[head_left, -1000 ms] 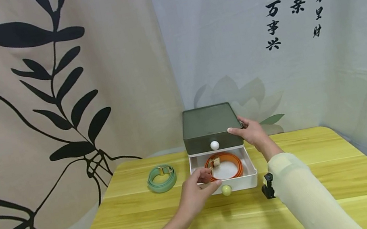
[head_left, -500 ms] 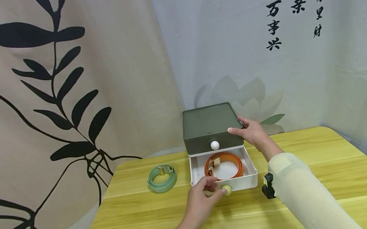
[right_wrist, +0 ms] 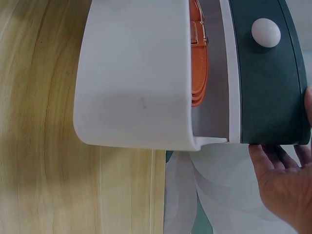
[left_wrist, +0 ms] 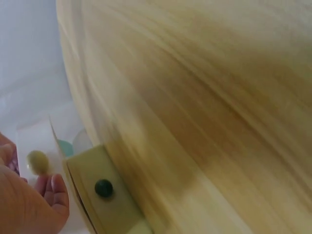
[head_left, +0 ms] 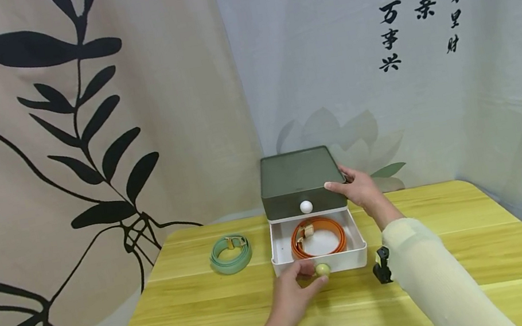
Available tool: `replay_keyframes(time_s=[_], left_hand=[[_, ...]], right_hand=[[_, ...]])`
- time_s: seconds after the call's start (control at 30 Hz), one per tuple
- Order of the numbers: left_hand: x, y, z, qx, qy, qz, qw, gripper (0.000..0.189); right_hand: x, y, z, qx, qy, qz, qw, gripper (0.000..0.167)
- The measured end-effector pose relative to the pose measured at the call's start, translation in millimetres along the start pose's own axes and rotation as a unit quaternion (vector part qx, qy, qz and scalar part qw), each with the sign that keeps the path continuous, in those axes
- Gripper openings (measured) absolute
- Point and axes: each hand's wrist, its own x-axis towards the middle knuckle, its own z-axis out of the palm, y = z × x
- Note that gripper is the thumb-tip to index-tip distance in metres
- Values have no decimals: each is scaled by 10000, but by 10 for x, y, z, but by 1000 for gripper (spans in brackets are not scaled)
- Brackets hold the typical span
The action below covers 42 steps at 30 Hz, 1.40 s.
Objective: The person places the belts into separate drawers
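A small drawer box stands at the table's back, its dark grey-green top drawer (head_left: pixel 294 202) closed with a white knob (head_left: pixel 306 207). Below it, a white drawer (head_left: pixel 348 260) is pulled out, holding a coiled orange belt (head_left: pixel 339 231). My left hand (head_left: pixel 289 295) is at this drawer's yellow-green knob (head_left: pixel 322 269), thumb just below it and fingers to its left; the knob shows between them. My right hand (head_left: pixel 361 190) holds the box's upper right front corner, thumb on the front, fingers along the side. In the left wrist view a yellowish bottom drawer (left_wrist: pixel 100 209) has a dark green knob (left_wrist: pixel 104 188).
A coiled green belt (head_left: pixel 215 261) with a gold-toned buckle lies on the wooden table (head_left: pixel 178 317), left of the drawer box. A black device (head_left: pixel 381 265) is at the right sleeve's cuff. Behind hangs a printed curtain (head_left: pixel 199 110) with plants and writing.
My left hand has moved from the white drawer's front left rim, down and slightly right, to its knob. The right hand has stayed on the box, and both belts have stayed put.
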Motion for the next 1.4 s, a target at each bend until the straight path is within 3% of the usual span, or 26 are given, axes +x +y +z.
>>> replay_keyframes(time_s=[0.4,0.93,1.4], left_hand=[[-25,-83,152,-495,180,-160,9985,26],[-1,-80,218,-713,517,-408,9953,18],[101,-82,239,-651,761,-246,9947,16]], right_hand=[[-7,17,-2,13,25,24,10000,83],[-14,28,-6,-13,37,-22,10000,83],[12,14,-6,-68,47,-4,10000,85]])
